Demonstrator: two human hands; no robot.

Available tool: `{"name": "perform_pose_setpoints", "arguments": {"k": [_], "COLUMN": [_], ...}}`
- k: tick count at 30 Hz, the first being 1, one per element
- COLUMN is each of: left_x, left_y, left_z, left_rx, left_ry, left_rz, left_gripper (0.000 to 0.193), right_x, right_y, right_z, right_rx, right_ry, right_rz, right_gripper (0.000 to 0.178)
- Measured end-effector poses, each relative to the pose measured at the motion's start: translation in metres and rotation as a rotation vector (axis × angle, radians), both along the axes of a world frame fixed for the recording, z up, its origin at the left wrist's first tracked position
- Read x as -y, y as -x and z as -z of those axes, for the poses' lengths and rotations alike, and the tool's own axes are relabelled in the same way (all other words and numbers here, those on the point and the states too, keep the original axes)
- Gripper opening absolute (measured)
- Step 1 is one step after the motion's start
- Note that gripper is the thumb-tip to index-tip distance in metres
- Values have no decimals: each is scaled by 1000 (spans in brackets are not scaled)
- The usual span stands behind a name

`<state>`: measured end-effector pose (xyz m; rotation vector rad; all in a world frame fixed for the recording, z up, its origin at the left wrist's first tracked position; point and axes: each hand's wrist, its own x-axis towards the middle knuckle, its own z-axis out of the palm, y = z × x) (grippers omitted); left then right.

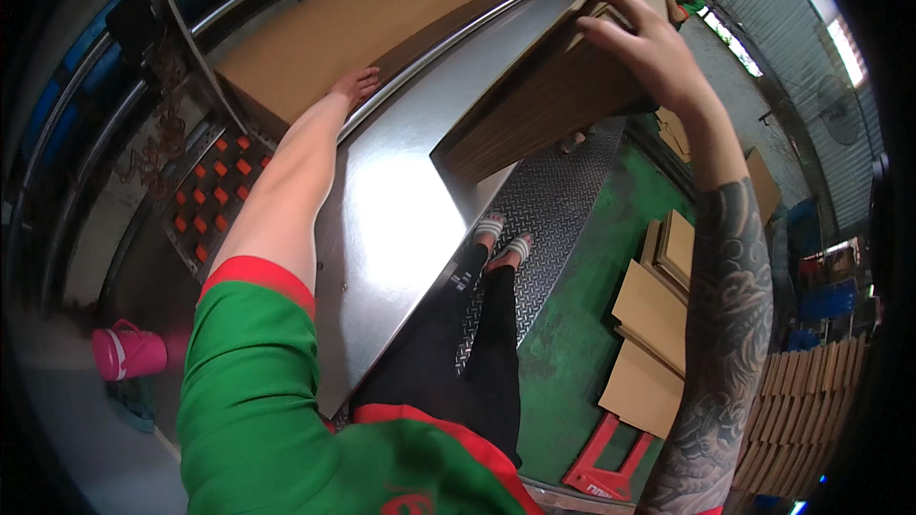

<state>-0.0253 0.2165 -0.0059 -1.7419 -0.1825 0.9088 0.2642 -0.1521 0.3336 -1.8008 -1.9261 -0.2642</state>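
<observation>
My left hand [355, 86] rests with its fingers stretched out at the near edge of a large flat stack of brown cardboard [372, 14], beside a shiny metal rail [458, 36]. My tattooed right arm reaches across to the far right. There my right hand [654, 50] curls its thumb and fingers around the upper edge of upright, folded cardboard sheets [549, 100]. These sheets lean at a tilt above the smooth metal table [386, 186]. On their far side a co-worker [682, 5] has a hand at the top edge.
Cardboard piles [649, 381] lie on the green floor [563, 362] at right, by a red pallet jack [606, 463]. More stacked cardboard [797, 420] stands farther right. Orange rollers [219, 181] and a pink bucket [129, 351] are at left. Below the table runs a metal tread plate [549, 229].
</observation>
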Motion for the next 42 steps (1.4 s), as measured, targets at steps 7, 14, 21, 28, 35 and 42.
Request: {"name": "perform_pose_setpoints", "arguments": {"k": [7,14,21,28,35,42], "left_x": [36,149,230,236,258,264], "left_y": [39,23,-56,-76,-89,-84], "left_z": [-54,-72,-51,-23,10,3], "left_rx": [337,1892,2279,2364,2396,2368], "left_ry": [257,984,1595,1634,1657,1559], "left_rz": [-82,-183,-47,-233,-34,-3], "left_gripper": [56,52,51,40,58,60], "right_x": [2,-10,-50,-61,-56,-70], "right_y": [12,7,33,46,26,40], "right_z": [-5,-3,-7,-13,-12,-2], "right_rx": [8,64,86,98,-151,17], "right_ry": [39,2,-10,16,0,-356], "right_rz": [92,89,123,110,-63,58], "right_gripper": [76,76,81,82,63,36]}}
